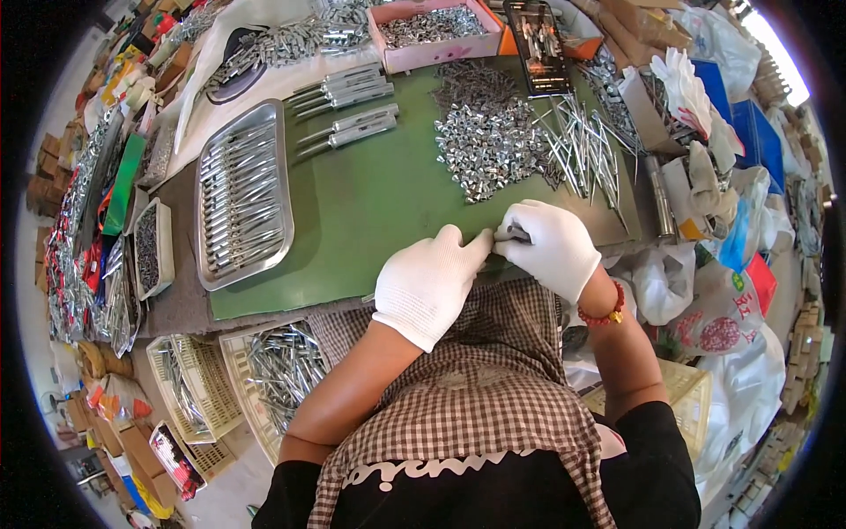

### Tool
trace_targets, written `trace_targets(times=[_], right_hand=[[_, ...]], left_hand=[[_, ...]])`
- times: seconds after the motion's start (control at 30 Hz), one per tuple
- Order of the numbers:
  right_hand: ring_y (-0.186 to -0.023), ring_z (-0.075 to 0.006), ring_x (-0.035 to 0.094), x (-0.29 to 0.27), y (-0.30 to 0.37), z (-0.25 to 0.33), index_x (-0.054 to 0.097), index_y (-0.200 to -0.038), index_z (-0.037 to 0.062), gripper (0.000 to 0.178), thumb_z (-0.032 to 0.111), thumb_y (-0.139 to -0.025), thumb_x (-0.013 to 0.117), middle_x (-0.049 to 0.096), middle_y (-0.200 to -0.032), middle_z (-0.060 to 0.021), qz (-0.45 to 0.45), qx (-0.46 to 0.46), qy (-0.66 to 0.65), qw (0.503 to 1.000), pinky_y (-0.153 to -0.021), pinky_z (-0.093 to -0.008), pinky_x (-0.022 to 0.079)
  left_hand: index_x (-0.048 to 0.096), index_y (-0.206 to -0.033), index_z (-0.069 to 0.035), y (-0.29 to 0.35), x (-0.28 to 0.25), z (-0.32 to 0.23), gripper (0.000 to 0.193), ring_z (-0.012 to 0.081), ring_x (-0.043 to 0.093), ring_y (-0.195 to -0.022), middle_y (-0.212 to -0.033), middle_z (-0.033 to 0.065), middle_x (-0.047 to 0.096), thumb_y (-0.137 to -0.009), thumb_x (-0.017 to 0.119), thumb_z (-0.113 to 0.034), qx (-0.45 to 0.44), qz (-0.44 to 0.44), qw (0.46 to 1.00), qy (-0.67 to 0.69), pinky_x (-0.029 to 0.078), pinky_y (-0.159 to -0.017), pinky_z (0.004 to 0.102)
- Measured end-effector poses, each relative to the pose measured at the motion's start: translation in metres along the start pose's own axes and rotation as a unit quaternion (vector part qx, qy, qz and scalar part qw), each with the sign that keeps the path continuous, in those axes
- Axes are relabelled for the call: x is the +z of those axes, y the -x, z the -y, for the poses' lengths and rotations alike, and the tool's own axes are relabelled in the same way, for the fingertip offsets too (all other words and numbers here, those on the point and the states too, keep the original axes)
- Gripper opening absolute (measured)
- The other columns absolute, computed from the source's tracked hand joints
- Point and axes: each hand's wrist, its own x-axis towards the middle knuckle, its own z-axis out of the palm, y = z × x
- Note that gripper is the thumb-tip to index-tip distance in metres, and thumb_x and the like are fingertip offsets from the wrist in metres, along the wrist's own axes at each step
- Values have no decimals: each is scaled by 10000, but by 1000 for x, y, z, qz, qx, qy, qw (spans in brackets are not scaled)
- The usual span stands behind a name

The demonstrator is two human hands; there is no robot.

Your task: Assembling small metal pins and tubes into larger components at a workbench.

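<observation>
Both my hands wear white knit gloves and meet at the near edge of the green work mat (352, 229). My left hand (432, 282) has its fingers pressed together, pointing toward the right one. Curled fingers close my right hand (548, 249) around something small and dark that I cannot make out. Just beyond them lies a heap of small shiny metal fittings (485, 150), with a pile of dark small pins (480, 84) behind it. To its right, long thin metal rods (582, 150) are scattered. A metal tray (286, 207) at the left holds rows of slim metal pieces.
Several metal-handled tools (352, 130) lie beyond the tray. A pink box (432, 55) of metal parts and a phone (538, 48) stand at the back. A narrow bin (154, 247) of dark screws sits far left. Below the table edge is a crate (238, 353) of metal parts.
</observation>
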Motion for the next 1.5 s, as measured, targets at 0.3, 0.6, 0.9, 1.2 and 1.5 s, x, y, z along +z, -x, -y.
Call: trace_targets(times=[0.3,0.6,0.9,1.2,1.5], right_hand=[[-674,-212,580,5,-2,4,591,-891,27,158,166,-852,656,573,-759,-62,-84,-12,-166,982,-601,-331,457],[-453,-88,276,38,-29,11,484,-705,38,487,408,-1004,382,348,-562,-4,-182,25,-796,576,-418,-258,196],[-478,-82,288,50,-22,14,427,-573,60,490,322,-984,384,392,-555,-7,-198,3,-685,701,-465,-266,193],[-439,-116,252,41,-21,6,373,-596,69,548,434,-1004,395,256,-531,11,-258,-47,-728,634,-431,-275,192],[-442,-97,274,40,-18,7,458,-682,43,482,389,-1011,393,328,-551,-5,-205,-12,-725,657,-430,-258,213]], left_hand=[[619,-1184,-219,-5,-1,2,279,319,623,-672,-822,110,570,-919,532,-226,-15,46,999,-1,513,-569,421],[625,-1161,-222,-8,-6,-2,265,316,621,-646,-797,105,564,-909,543,-224,-16,61,998,-7,515,-557,430],[607,-909,-80,-12,-8,-1,116,294,652,-704,-810,109,589,-880,565,-185,9,67,997,-34,534,-591,415],[596,-863,-77,0,-5,1,130,272,665,-739,-838,122,618,-900,545,-191,-9,18,1000,-19,543,-608,384],[673,-916,-64,233,-25,79,154,305,631,-817,-922,111,645,-792,673,-156,-317,53,934,-156,515,-728,403]])
